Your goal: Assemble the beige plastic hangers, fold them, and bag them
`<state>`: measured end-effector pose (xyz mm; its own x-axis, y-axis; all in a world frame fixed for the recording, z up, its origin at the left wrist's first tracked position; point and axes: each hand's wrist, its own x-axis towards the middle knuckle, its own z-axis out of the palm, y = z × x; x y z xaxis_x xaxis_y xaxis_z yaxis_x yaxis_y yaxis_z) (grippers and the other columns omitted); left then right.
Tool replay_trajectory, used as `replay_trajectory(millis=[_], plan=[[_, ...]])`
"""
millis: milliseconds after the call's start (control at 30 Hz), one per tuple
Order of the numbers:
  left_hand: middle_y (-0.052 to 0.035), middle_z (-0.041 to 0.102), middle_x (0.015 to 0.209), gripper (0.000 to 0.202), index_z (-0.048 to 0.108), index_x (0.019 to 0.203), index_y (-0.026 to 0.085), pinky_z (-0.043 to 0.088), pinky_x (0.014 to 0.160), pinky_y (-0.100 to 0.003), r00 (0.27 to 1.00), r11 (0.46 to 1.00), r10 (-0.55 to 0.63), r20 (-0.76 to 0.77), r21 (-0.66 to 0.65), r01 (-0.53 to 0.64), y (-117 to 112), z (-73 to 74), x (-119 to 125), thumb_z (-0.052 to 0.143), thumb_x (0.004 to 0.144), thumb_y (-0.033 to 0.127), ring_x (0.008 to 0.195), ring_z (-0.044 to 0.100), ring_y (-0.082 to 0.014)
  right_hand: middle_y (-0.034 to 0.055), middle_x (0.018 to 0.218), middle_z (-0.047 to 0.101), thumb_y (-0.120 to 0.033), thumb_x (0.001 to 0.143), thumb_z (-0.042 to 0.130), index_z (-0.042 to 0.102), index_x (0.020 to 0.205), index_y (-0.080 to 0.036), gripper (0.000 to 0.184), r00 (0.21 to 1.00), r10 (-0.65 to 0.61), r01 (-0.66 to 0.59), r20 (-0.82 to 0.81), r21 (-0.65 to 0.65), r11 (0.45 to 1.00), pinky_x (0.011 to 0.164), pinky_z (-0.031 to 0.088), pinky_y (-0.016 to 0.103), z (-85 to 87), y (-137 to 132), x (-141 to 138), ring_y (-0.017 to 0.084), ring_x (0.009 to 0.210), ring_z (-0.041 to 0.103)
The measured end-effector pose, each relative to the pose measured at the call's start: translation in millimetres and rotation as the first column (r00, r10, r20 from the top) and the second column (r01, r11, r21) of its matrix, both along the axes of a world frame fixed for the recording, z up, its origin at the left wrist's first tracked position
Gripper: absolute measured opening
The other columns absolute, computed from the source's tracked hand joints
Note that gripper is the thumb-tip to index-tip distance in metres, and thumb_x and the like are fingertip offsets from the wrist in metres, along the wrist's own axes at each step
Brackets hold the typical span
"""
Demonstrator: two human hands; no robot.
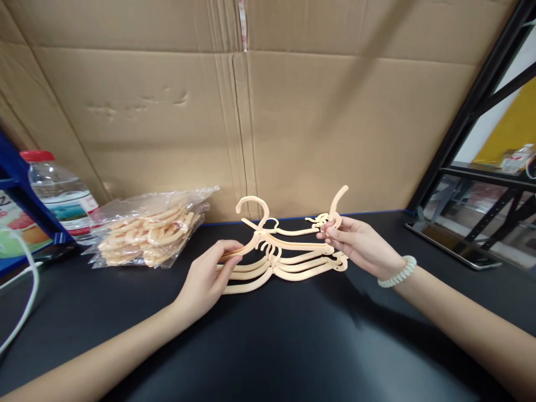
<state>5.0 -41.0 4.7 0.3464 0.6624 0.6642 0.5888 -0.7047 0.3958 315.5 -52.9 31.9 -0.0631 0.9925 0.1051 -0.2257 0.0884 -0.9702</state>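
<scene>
My left hand [209, 272] is closed around one arm of a peach-coloured clothes hanger [293, 244], whose large open hook stands up toward the cardboard. Between the fingertips of my right hand [360, 245] is a peach curved hook piece [338, 202], its free end pointing up. Below the held hanger, several matching hangers [301, 273] lie together on the black table [268, 346]. Small peach pieces [318, 219] are behind my right fingertips, partly hidden.
A clear plastic bag [146, 231] full of peach parts lies at the left. Beside it stands a large red-capped water bottle [62, 192]. A phone-like dark slab [454, 245] is at the right, near a black metal rack [464, 120]. Cardboard [368, 123] walls the back.
</scene>
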Motion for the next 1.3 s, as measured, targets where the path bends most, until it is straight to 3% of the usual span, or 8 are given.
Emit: replay_trajectory(millis=[167,467,633,800,1100,1300], plan=[[-0.0034,0.067,0.091,0.015,0.056,0.098,0.021,0.056,0.073,-0.028,1.0,1.0,0.001,-0.008,0.003,-0.001,0,0.2,1,0.047,0.093,0.032,0.081,0.067,-0.0182,0.0037,0.09,0.063,-0.027,0.069,0.081,0.064,0.079,-0.017,0.022,0.998,-0.001,0.002,0.061,-0.011,1.0,0.082,0.054,0.028,4.4,0,6,0.02,0.096,0.065],[-0.0025,0.066,0.093,0.013,0.056,0.1,0.021,0.055,0.077,-0.028,1.0,0.999,-0.003,-0.024,0.048,0.004,2,-2.5,-1,0.049,0.093,0.029,0.084,0.067,-0.0174,0.0008,0.08,0.066,-0.027,0.07,0.081,0.067,0.082,-0.016,0.021,0.969,0.206,-0.192,0.133,-0.113,0.975,0.08,0.054,0.023,12.2,4,22,0.011,0.078,0.065],[-0.0024,0.066,0.092,0.012,0.055,0.1,0.021,0.055,0.076,-0.028,0.999,0.998,-0.009,-0.033,0.063,0.011,1,-2.8,-1,0.048,0.093,0.028,0.083,0.067,-0.0174,0.0053,0.096,0.067,-0.028,0.075,0.076,0.066,0.083,-0.014,0.019,0.935,0.333,-0.307,0.121,-0.191,0.932,0.084,0.055,0.027,16.1,2,20,0.013,0.082,0.065],[-0.0026,0.066,0.091,0.012,0.055,0.1,0.021,0.055,0.075,-0.027,0.999,0.997,0.0,-0.048,0.076,0.004,1,-2.4,-1,0.047,0.093,0.027,0.082,0.067,-0.0174,0.009,0.094,0.07,-0.029,0.076,0.076,0.062,0.082,-0.014,0.021,0.915,0.394,-0.364,0.084,-0.247,0.898,0.083,0.057,0.031,14.6,-2,16,0.023,0.099,0.068],[-0.0028,0.066,0.09,0.011,0.056,0.099,0.021,0.054,0.074,-0.027,0.998,0.994,-0.008,-0.065,0.108,0.016,0,-1.8,-1,0.048,0.093,0.026,0.082,0.066,-0.0175,0.0073,0.081,0.072,-0.03,0.076,0.076,0.055,0.072,-0.015,0.026,0.903,0.41,-0.37,0.126,-0.254,0.893,0.08,0.058,0.028,11.1,-1,15,0.022,0.09,0.071],[-0.0031,0.067,0.089,0.013,0.057,0.098,0.021,0.053,0.074,-0.028,0.997,0.993,-0.006,-0.073,0.116,0.014,-1,-1.2,-1,0.046,0.093,0.027,0.082,0.067,-0.0184,0.0045,0.077,0.07,-0.029,0.071,0.08,0.055,0.072,-0.017,0.028,0.942,0.298,-0.269,0.154,-0.186,0.945,0.077,0.061,0.029,4.8,-2,8,0.021,0.08,0.073]])
